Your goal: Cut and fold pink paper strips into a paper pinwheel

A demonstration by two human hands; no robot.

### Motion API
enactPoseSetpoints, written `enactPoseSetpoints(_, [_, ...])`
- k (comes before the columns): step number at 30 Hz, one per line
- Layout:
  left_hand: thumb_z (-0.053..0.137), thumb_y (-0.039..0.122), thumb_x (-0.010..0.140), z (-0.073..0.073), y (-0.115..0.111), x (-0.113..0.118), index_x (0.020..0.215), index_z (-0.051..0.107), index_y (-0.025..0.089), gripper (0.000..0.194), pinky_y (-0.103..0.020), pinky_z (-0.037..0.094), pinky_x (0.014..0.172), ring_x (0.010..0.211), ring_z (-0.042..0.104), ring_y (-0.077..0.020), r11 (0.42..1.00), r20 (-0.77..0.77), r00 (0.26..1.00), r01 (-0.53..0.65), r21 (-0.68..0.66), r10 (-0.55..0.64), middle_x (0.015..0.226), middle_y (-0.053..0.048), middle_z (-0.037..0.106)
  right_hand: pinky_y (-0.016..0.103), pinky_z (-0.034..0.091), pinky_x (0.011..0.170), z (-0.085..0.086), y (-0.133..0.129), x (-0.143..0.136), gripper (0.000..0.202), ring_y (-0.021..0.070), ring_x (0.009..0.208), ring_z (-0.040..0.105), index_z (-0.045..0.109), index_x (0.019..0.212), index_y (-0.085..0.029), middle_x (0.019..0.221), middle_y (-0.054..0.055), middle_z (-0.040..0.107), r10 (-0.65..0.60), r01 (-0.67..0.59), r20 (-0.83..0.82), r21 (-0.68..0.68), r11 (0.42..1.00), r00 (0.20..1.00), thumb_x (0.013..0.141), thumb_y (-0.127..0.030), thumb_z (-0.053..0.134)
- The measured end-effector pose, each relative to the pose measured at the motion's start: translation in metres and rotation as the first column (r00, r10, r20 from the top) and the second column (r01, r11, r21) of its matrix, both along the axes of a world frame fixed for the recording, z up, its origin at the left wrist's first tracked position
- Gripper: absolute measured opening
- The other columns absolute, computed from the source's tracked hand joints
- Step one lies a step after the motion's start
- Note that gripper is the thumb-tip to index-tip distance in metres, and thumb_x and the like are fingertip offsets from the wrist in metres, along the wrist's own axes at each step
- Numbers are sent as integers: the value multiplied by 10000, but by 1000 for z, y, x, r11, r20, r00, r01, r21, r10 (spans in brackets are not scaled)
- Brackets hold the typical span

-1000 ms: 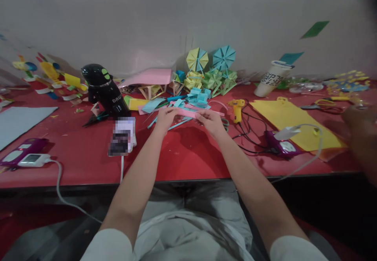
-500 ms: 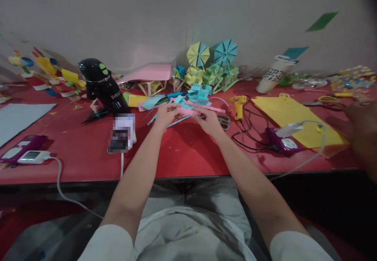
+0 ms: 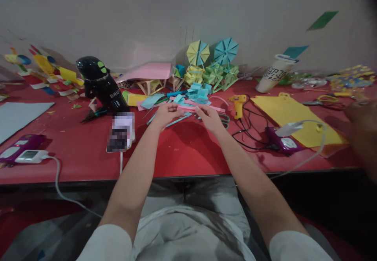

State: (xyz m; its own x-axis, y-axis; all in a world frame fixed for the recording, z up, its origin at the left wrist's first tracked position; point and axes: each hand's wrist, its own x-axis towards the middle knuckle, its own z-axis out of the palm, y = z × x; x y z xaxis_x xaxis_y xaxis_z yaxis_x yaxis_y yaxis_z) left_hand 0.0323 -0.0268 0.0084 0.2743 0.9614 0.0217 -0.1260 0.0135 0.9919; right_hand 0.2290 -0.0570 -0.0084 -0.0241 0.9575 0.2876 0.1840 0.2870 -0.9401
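Note:
A narrow pink paper strip [image 3: 187,109] spans the gap between my two hands, just above the table. My left hand [image 3: 167,114] pinches its left end, and my right hand [image 3: 207,116] has its fingers closed on the right end. Behind the strip lie folded blue paper pieces [image 3: 198,93] and another pink strip [image 3: 216,108]. Thin blue strips [image 3: 178,120] stick out below my fingers. To the right of my right hand are scissors [image 3: 225,120], partly hidden, and a yellow glue gun [image 3: 238,104].
Paper umbrella shapes [image 3: 226,53] stand against the wall. A black bottle [image 3: 101,84] and a phone [image 3: 120,131] are on the left. Yellow paper [image 3: 290,114], a purple power strip [image 3: 284,141] with cables, and a paper cup [image 3: 275,74] are on the right. Another person's hand [image 3: 362,123] is at the right edge.
The pink paper between my hands now shows as a narrower band, turned more edge-on. My right fingers have shifted slightly along it. The rest of the table looks the same.

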Motion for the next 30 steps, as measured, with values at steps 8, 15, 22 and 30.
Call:
enactPoseSetpoints(8, [841, 178, 636, 5, -4, 1, 887, 669, 109, 312, -328, 545, 736, 683, 670, -143, 999, -20, 1000, 15, -42, -16, 767, -57, 716, 253, 498, 565, 3, -3, -2, 478, 128, 666, 597, 684, 935, -214, 783, 6, 639, -133, 127, -137, -51, 991, 982, 780, -665, 641])
enactPoseSetpoints(15, [809, 214, 685, 9, -4, 3, 864, 665, 155, 237, -302, 544, 762, 715, 669, -135, 989, -45, 995, -89, -119, 84, 756, -19, 689, 273, 497, 586, 2, -1, -1, 456, 119, 618, 574, 630, 842, -211, 734, -9, 621, -179, 171, -204, -59, 984, 962, 682, -620, 753])
enactPoseSetpoints(22, [670, 296, 847, 5, 3, 7, 816, 633, 148, 156, -338, 560, 721, 656, 665, -160, 973, 11, 978, -204, -107, 206, 705, -33, 671, 295, 526, 660, 3, -2, -1, 385, 128, 653, 607, 578, 827, -224, 736, -11, 651, -86, 83, -222, -22, 996, 971, 697, -525, 779])
enactPoseSetpoints(30, [536, 119, 847, 10, 3, 3, 889, 592, 154, 79, -366, 565, 828, 819, 703, -187, 957, 162, 957, -209, -202, 243, 828, -61, 723, 351, 519, 796, 7, -10, -7, 320, 180, 833, 631, 588, 762, -217, 851, 26, 661, 185, -182, -10, 110, 977, 983, 687, -448, 796])
